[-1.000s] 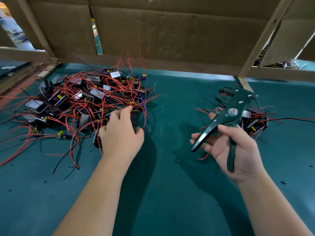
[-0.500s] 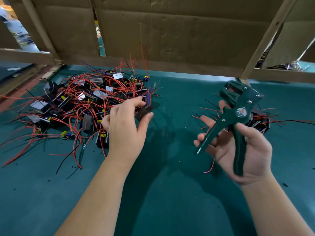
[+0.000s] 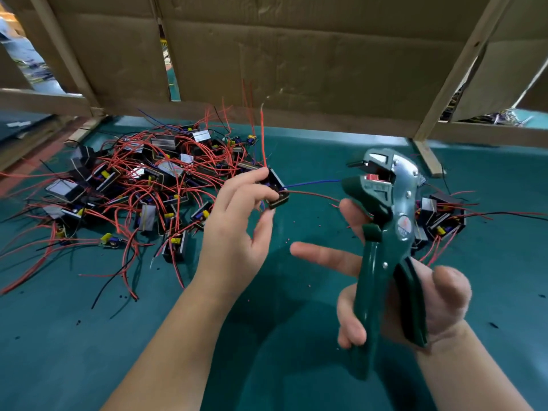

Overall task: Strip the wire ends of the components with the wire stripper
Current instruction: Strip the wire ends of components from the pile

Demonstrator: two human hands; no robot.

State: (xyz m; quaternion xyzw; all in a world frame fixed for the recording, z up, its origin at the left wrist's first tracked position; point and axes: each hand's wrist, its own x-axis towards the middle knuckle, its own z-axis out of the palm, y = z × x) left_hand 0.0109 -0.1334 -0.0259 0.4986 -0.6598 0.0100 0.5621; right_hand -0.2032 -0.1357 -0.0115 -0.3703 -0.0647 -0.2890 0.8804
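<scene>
my left hand (image 3: 237,232) pinches a small black component (image 3: 275,188) in its fingertips, held above the green table (image 3: 89,351). its blue wire (image 3: 311,183) reaches to the open mouth of the wire stripper (image 3: 382,232). my right hand (image 3: 415,298) grips the stripper by its handles, forefinger stretched out. the heap of components (image 3: 142,185) lies to the left.

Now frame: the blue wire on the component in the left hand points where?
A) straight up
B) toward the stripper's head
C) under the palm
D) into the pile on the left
B: the blue wire runs rightward from the component pinched by the left hand and ends close to the head of the wire stripper that the right hand grips.
</scene>
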